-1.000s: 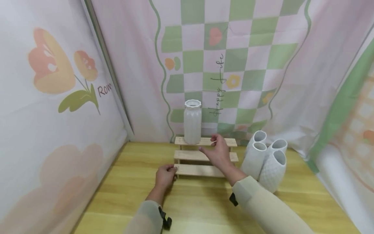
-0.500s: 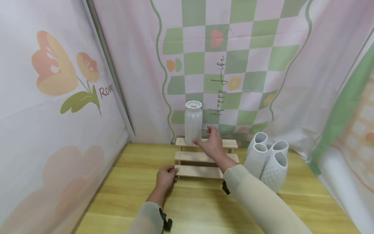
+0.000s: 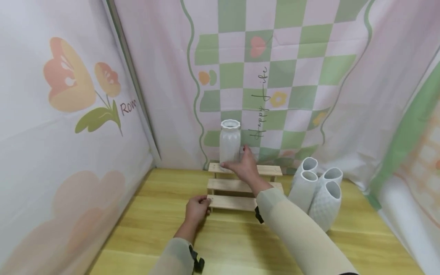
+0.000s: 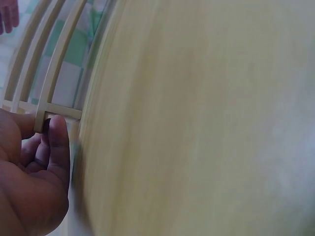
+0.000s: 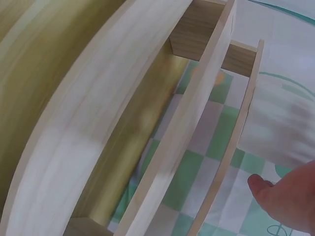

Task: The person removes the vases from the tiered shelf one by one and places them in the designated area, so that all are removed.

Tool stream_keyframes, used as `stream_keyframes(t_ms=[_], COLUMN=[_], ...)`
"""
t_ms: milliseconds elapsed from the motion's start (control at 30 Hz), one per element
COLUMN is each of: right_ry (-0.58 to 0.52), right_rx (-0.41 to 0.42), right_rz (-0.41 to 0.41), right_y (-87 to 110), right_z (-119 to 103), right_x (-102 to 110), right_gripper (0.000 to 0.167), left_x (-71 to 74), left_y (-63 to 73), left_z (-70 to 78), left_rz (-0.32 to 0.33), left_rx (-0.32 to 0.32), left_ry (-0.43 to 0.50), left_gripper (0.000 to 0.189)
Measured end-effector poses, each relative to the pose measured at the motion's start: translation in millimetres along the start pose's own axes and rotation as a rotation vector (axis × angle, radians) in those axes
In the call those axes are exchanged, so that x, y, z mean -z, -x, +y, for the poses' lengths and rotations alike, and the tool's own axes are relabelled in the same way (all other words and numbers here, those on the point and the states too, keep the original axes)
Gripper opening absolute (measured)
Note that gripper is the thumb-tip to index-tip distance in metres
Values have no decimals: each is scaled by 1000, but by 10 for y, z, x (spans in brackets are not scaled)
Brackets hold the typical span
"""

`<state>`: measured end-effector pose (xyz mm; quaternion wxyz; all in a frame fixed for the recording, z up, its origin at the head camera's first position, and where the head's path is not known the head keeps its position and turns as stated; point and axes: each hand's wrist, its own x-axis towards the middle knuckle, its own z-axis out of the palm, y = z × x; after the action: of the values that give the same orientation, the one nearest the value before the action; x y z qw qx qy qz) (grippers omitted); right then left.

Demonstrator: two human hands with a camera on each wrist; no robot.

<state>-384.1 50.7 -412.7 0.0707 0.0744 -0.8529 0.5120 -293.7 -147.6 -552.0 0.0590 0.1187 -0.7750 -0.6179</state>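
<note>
A white fluted vase (image 3: 229,143) with a scalloped rim stands upright on the top step of a three-tier wooden stand (image 3: 228,202). My right hand (image 3: 246,169) is at the vase's lower right side, its thumb spread across the front of the base in the head view. In the right wrist view, a fingertip (image 5: 254,182) shows beside the vase (image 5: 283,120) with a gap between them. My left hand (image 4: 37,172) pinches the left end of the stand's lowest step between thumb and fingers.
Several white vases (image 3: 324,204) stand close together on the wooden table (image 3: 165,183), right of the stand. A checkered cloth (image 3: 256,76) hangs right behind the stand. A flower-print cloth (image 3: 103,152) hangs along the left side.
My right hand has moved left toward the vase, so its thumb now crosses the vase's base. The left hand stays on the stand's end. The head view has shifted slightly.
</note>
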Motion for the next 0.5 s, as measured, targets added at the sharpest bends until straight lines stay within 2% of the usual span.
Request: stream_keyframes(t_ms=[233, 500], right_ry=[-6, 27], right_rx=[54, 56], right_rz=[41, 59], right_y=[-89, -162], right_z=[-27, -22], right_x=[-103, -207], right_gripper=[121, 105], left_x=[1, 16], left_y=[-7, -30], left_z=[-11, -56], left_rz=[-9, -12], left_rx=[11, 4], left_ry=[7, 8], left_gripper=[32, 32])
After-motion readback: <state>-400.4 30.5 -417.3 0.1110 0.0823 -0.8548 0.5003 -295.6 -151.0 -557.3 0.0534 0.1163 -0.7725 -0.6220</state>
